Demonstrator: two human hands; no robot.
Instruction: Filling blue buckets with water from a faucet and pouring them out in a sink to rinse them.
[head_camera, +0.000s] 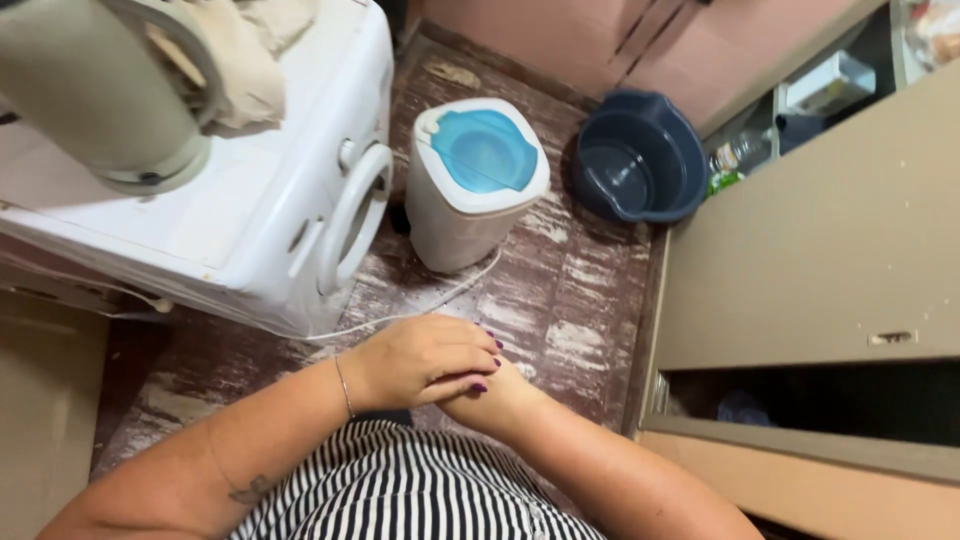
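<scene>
The left hand (425, 360) is lying loosely curled over the right hand (497, 398), whose grip I cannot tell, while the blue-lidded white tub (455, 225) is standing on the floor (575, 300) beside the washing machine (240, 200), probably light, stiff, smooth plastic, best gripped under its rim.

Worn floor (580, 300) of streaked brown and white boards, carrying everything here. Standing on it near the middle, a small white tub-shaped machine (470, 190) with a blue lid. Left of that machine, touching or nearly so, a white front-loading washer (250, 210), round door facing the boards. Right of the machine, just apart, a dark blue plastic basin (638, 155). Trailing over the boards in front of the machine, a thin white cord (440, 300). Further right, past the basin, a beige cabinet (810, 260), base probably resting on the same boards.
</scene>
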